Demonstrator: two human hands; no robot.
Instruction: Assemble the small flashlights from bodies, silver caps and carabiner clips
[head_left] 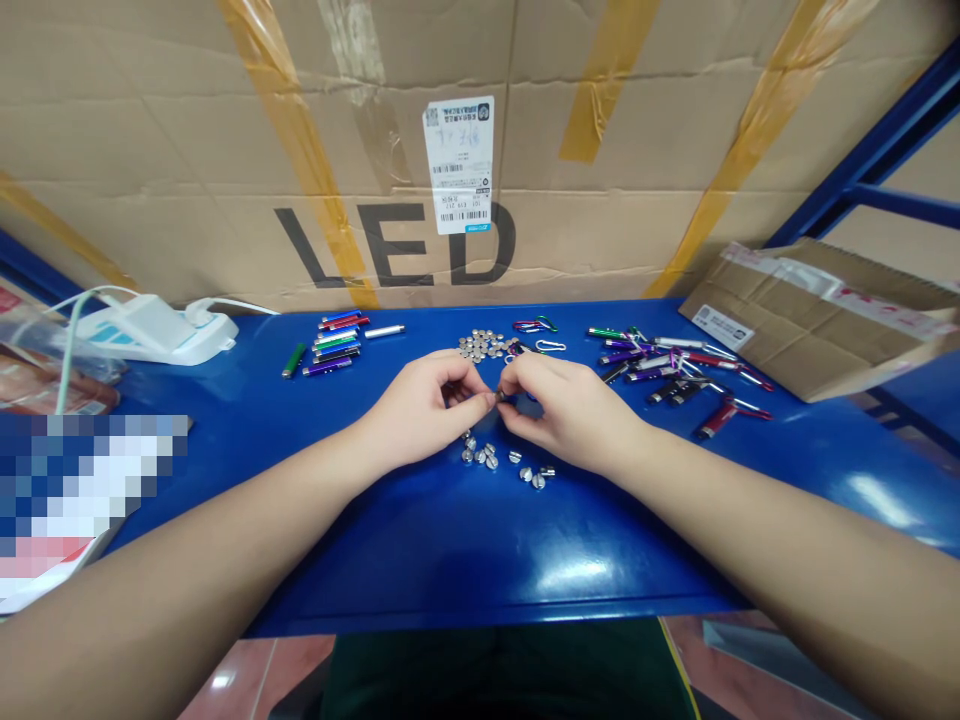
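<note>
The person's bare left hand (pixel 424 402) and right hand (pixel 571 412) are working close together above the middle of a glossy blue table (pixel 495 600). Their fingertips are meeting over a small dark cylindrical piece (pixel 499 396), which sits at the centre of the frame. The left thumb and forefinger are pinching it narrowly from one side, while the right fingers are closing on it from the other. The hands partly hide it, so its exact shape is hard to tell. Both wrists are staying low and the forearms are spreading outward, which is steadying the fine finger work. Just above the hands, a heap of silver button cells (pixel 484 345) is lying within easy reach. Just below them, small domed silver metal caps (pixel 489 457) are scattered. Slim multicoloured metal tubes (pixel 334 340) are lying in tidy rows at upper left, and a looser group of tubes with clips (pixel 675 362) is spreading across the right.
</note>
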